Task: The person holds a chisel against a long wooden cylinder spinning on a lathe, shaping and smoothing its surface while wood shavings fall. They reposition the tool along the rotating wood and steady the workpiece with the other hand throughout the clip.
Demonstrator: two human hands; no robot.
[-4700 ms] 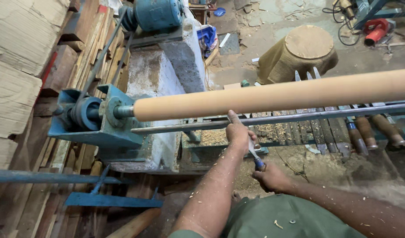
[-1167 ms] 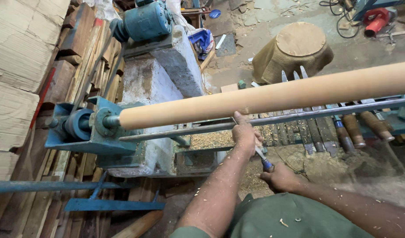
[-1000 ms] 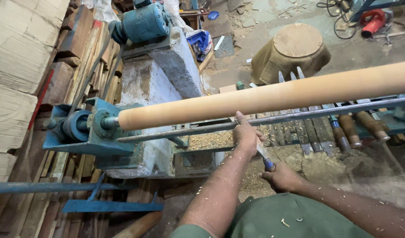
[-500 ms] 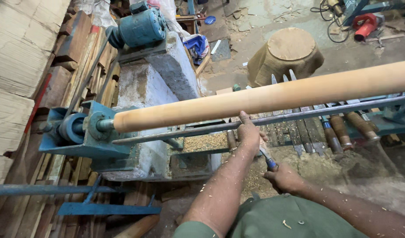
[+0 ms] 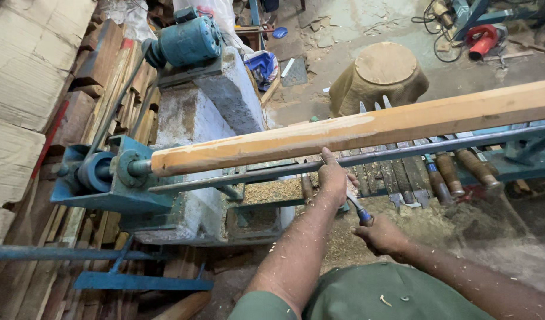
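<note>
A long pale wooden pole (image 5: 355, 127) is mounted in a blue lathe headstock (image 5: 103, 172) and runs off to the right. Below it lies a metal tool rest bar (image 5: 403, 153). My left hand (image 5: 334, 175) grips the blade end of a turning chisel on that bar, right under the pole. My right hand (image 5: 382, 234) holds the chisel's blue-collared handle (image 5: 362, 213) close to my body. Wood chips cling to both forearms.
Several wooden-handled chisels (image 5: 450, 172) lie on the lathe bed to the right, amid sawdust (image 5: 426, 222). A blue motor (image 5: 186, 40) sits on a concrete block (image 5: 192, 118). Stacked planks (image 5: 115, 77) fill the left, a round stump stool (image 5: 382, 74) stands behind.
My view has drifted slightly, and the pole now shows flat, uneven faces instead of a smooth blur. Both hands keep the same hold on the chisel at the rest bar.
</note>
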